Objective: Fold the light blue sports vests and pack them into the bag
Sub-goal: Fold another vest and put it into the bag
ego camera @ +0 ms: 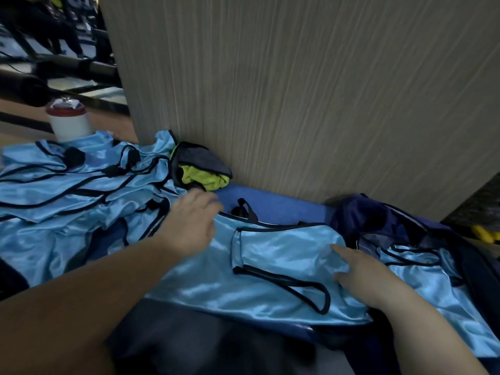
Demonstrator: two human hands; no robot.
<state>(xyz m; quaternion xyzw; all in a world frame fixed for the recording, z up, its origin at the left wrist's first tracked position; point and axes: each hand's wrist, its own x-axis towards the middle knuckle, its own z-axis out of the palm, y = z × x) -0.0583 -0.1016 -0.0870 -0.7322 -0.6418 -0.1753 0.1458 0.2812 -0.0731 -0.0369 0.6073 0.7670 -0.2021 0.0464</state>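
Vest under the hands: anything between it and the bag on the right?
Nothing visible blocks it. The vest lies flat under the left hand and right hand; the navy bag gapes right beside it, another folded vest already inside.

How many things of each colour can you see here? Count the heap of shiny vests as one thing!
Light blue: 3 - the heap of vests, the vest being folded, the vest at the bag
Dark blue: 1 - the bag
Yellow-green: 1 - the cloth
White with a red lid: 1 - the cup
Total: 6
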